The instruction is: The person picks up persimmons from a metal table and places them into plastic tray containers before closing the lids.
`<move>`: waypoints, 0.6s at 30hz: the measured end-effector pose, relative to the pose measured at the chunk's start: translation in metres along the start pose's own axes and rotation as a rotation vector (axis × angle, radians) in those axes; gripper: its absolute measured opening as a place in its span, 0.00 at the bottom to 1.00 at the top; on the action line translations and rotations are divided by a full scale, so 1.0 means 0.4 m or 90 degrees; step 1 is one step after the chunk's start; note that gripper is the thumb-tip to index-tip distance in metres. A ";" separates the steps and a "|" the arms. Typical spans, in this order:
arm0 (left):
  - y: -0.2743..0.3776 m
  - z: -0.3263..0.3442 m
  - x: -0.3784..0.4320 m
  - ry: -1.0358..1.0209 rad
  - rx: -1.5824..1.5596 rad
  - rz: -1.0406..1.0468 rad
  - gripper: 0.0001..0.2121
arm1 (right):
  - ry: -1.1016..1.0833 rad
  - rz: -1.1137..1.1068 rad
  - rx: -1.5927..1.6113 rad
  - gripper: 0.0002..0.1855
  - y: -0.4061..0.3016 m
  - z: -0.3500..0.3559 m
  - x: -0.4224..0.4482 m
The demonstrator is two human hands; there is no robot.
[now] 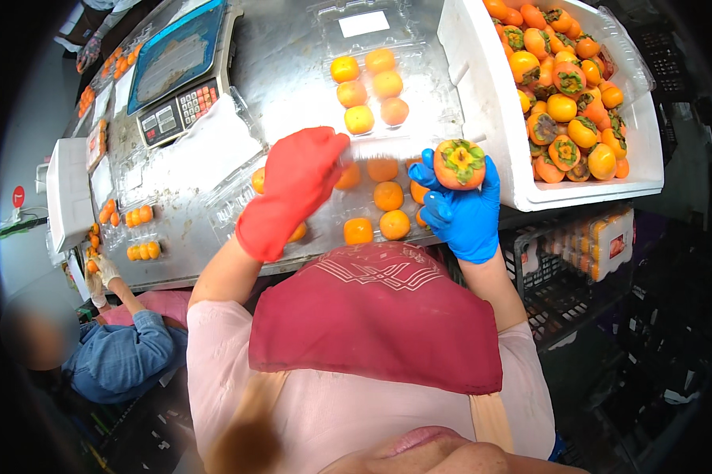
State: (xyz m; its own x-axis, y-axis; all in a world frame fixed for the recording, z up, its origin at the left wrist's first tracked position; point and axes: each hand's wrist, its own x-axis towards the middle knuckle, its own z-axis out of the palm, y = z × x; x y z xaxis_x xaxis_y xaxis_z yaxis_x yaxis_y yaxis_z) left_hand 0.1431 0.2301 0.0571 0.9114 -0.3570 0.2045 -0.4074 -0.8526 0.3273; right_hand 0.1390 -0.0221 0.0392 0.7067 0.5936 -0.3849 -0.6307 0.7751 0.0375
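My right hand point(465, 216), in a blue glove, holds a persimmon point(460, 163) with its green calyx facing up. To its left, my left hand point(299, 183) wears a red glove, its fingers curled above the trays. A blurred greyish patch shows at those fingertips; whether they grip something I cannot tell. Orange persimmons point(388, 195) sit in clear plastic trays under and between my hands, partly hidden by the gloves. Farther back, an open clear plastic clamshell point(371, 133) holds two columns of persimmons point(352, 93).
A white foam box point(593, 195) heaped with persimmons point(569, 77) stands at right. At left on the metal table point(273, 35) are a digital scale point(178, 112) and white sheets point(219, 136). A co-worker point(125, 349) handles fruit lower left; another person's gloved hand point(89, 53) shows upper left.
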 end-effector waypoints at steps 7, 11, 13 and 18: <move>0.074 0.079 -0.157 -0.067 -0.066 0.101 0.24 | -0.048 0.062 -0.070 0.31 -0.018 0.001 -0.010; 0.063 0.139 -0.194 -0.003 -0.049 0.157 0.24 | -0.033 0.089 -0.164 0.27 -0.031 -0.052 0.036; 0.063 0.141 -0.196 0.008 -0.067 0.154 0.24 | 0.022 0.051 -0.160 0.24 -0.019 -0.059 0.052; 0.061 0.143 -0.201 0.009 -0.095 0.139 0.25 | 0.074 0.020 -0.139 0.22 -0.016 -0.080 0.082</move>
State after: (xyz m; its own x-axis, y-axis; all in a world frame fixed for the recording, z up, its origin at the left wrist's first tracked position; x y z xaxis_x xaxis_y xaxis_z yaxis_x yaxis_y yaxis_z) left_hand 0.0631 0.2164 -0.0041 0.8003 -0.5204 0.2979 -0.5996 -0.6896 0.4061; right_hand 0.1559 -0.0145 -0.0033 0.6518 0.5787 -0.4903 -0.7154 0.6838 -0.1440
